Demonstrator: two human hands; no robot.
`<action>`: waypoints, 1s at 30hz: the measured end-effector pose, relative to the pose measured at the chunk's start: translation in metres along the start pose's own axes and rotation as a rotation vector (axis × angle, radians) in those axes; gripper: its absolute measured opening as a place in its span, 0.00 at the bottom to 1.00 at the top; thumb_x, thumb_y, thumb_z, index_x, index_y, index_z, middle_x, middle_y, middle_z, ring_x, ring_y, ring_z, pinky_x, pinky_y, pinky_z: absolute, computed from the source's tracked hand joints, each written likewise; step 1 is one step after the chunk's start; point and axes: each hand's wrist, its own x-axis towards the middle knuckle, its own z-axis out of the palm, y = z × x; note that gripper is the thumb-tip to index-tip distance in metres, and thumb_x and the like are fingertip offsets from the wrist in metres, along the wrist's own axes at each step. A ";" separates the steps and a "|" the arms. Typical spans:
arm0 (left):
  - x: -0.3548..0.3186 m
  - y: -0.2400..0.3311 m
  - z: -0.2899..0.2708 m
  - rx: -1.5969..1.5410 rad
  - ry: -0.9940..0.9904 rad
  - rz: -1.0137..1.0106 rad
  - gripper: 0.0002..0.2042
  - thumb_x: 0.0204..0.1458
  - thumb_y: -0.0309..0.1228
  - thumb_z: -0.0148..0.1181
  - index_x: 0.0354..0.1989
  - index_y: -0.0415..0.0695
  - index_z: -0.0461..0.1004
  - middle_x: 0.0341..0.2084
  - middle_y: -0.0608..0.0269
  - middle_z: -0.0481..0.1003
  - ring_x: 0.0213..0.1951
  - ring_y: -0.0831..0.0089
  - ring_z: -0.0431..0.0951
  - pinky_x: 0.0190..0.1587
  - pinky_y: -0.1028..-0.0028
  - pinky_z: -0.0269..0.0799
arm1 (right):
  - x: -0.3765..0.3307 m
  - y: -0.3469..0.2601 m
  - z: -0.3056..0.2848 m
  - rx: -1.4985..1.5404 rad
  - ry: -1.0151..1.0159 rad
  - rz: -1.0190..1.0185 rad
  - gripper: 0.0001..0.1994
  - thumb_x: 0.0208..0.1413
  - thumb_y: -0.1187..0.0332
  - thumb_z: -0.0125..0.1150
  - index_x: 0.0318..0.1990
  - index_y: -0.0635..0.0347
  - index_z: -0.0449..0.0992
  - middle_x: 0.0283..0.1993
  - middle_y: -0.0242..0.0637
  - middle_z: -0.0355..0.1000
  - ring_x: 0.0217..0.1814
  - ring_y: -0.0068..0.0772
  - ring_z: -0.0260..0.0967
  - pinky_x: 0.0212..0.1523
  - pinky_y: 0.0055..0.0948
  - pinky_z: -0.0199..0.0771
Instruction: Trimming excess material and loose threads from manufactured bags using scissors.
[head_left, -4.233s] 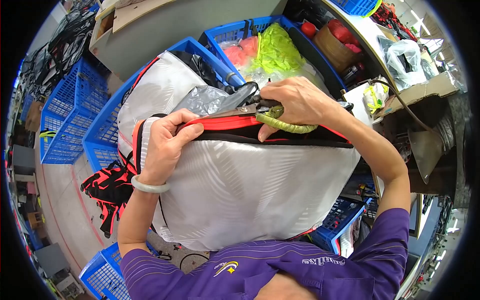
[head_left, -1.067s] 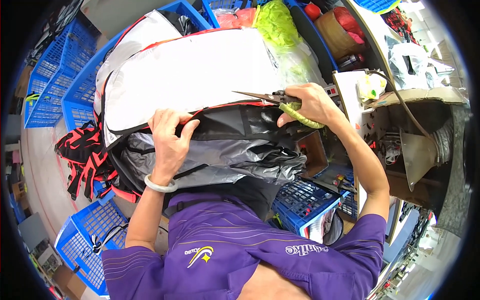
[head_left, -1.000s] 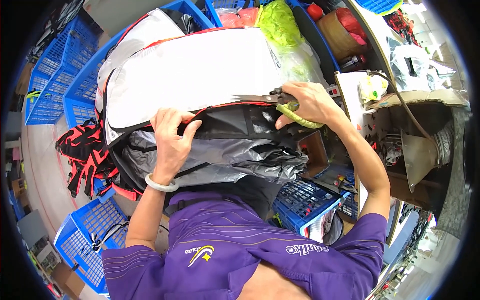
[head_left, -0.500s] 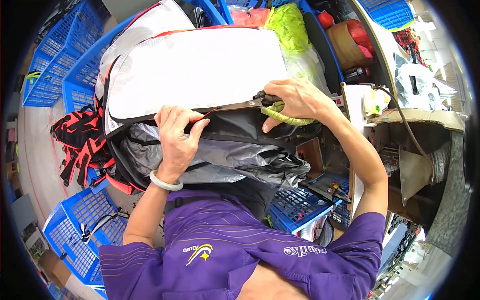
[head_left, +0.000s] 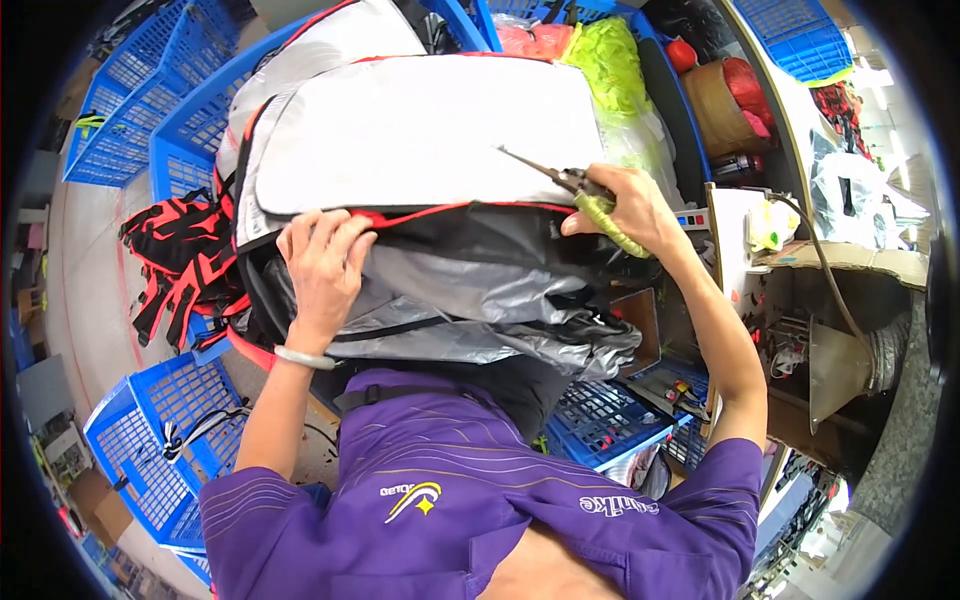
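A large bag piece with a white panel (head_left: 430,135), red-and-black edging and silvery-grey lining (head_left: 430,335) lies in front of me. My left hand (head_left: 328,260) is closed on the bag's near edge, its fingers laid over the red piping (head_left: 440,212). At the panel's right end, my right hand (head_left: 632,208) holds scissors (head_left: 592,200) whose handle is wrapped in green. The blades look nearly together and point up and left over the white panel. Part of the grip is hidden by my fingers.
Blue plastic crates (head_left: 160,455) stand at the left, behind the bag and below it at the right. Red-and-black straps (head_left: 180,260) hang on the left. Neon-yellow material (head_left: 605,65) lies beyond the panel. A workbench with a cable (head_left: 822,255) is on the right.
The scissors have left the bag's edge and swung so the blades point up over the panel. My left hand has shifted left and lies over the edge instead of pinching it.
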 end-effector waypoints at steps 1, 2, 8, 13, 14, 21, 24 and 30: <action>-0.001 -0.007 0.003 0.027 -0.007 -0.011 0.11 0.45 0.33 0.63 0.39 0.52 0.76 0.36 0.70 0.72 0.42 0.68 0.67 0.47 0.66 0.57 | -0.001 0.003 0.003 -0.020 0.051 -0.014 0.27 0.34 0.51 0.74 0.29 0.65 0.68 0.24 0.45 0.66 0.28 0.46 0.65 0.32 0.39 0.63; -0.001 -0.009 0.007 0.044 -0.003 -0.024 0.12 0.46 0.33 0.62 0.41 0.53 0.76 0.37 0.70 0.71 0.43 0.68 0.67 0.47 0.66 0.57 | -0.001 -0.001 0.005 -0.004 0.084 0.002 0.27 0.35 0.51 0.74 0.31 0.64 0.68 0.26 0.44 0.67 0.30 0.45 0.66 0.33 0.39 0.64; 0.012 -0.011 0.026 0.066 0.103 -0.209 0.20 0.45 0.35 0.62 0.49 0.47 0.72 0.43 0.57 0.67 0.49 0.57 0.63 0.51 0.60 0.58 | 0.034 -0.045 0.036 0.133 0.182 -0.033 0.25 0.40 0.56 0.73 0.40 0.63 0.70 0.35 0.44 0.73 0.38 0.43 0.72 0.40 0.37 0.69; 0.007 -0.084 0.026 -0.291 -0.182 -0.218 0.13 0.43 0.35 0.65 0.33 0.37 0.77 0.30 0.48 0.75 0.35 0.52 0.73 0.45 0.60 0.65 | 0.055 -0.049 0.069 0.099 0.154 -0.072 0.21 0.42 0.64 0.70 0.42 0.65 0.69 0.34 0.48 0.73 0.39 0.51 0.72 0.40 0.39 0.69; 0.002 -0.088 0.025 -0.378 -0.122 -0.186 0.13 0.42 0.34 0.65 0.29 0.36 0.77 0.21 0.49 0.75 0.24 0.53 0.74 0.34 0.64 0.68 | 0.051 -0.047 0.071 0.079 0.153 -0.069 0.22 0.42 0.65 0.70 0.43 0.64 0.69 0.36 0.46 0.74 0.40 0.47 0.72 0.41 0.38 0.69; 0.048 0.001 -0.130 -0.880 -0.581 -0.243 0.09 0.43 0.21 0.66 0.32 0.32 0.76 0.21 0.69 0.75 0.26 0.86 0.72 0.30 0.84 0.67 | -0.016 -0.047 0.013 0.668 0.034 0.181 0.20 0.38 0.74 0.71 0.38 0.59 0.67 0.32 0.28 0.68 0.32 0.19 0.64 0.35 0.20 0.65; 0.041 0.003 -0.123 -0.771 -0.538 -0.222 0.09 0.45 0.24 0.64 0.34 0.33 0.76 0.25 0.56 0.78 0.27 0.79 0.76 0.32 0.79 0.70 | -0.009 -0.071 0.019 0.789 -0.008 0.128 0.22 0.41 0.73 0.70 0.43 0.61 0.67 0.34 0.32 0.71 0.37 0.24 0.69 0.41 0.23 0.68; 0.025 0.013 -0.105 -0.529 -0.118 0.041 0.07 0.44 0.20 0.63 0.33 0.37 0.77 0.24 0.55 0.76 0.24 0.67 0.76 0.28 0.74 0.71 | 0.051 -0.129 0.060 0.948 -0.169 -0.135 0.20 0.50 0.62 0.66 0.45 0.66 0.68 0.39 0.38 0.73 0.43 0.27 0.72 0.44 0.24 0.70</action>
